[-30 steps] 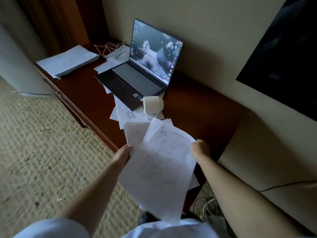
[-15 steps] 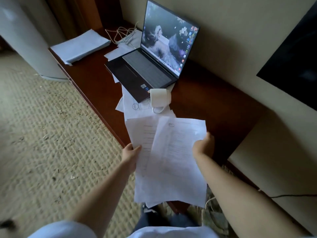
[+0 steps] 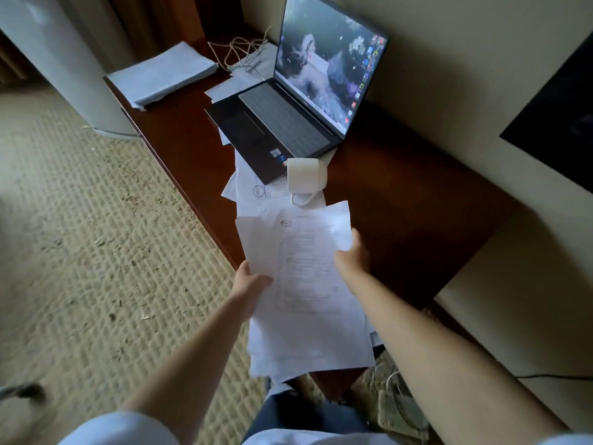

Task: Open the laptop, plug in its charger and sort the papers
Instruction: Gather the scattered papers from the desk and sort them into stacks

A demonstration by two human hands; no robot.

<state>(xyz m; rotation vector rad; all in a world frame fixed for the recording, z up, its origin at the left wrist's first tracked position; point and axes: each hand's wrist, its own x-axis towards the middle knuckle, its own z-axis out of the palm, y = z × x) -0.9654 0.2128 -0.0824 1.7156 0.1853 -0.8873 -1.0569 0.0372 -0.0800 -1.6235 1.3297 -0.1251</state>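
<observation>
Matt white paper sheets [image 3: 301, 284], glossy dark wooden desk [image 3: 401, 200], rough woven carpet [image 3: 96, 236].

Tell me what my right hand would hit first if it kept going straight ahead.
Probably the white mug lying on its side by the laptop, as your right hand points up the desk; depth is hard to judge.

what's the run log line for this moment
both hands grip white printed paper sheets | open dark laptop screen lit | white ceramic mug on its side
</observation>
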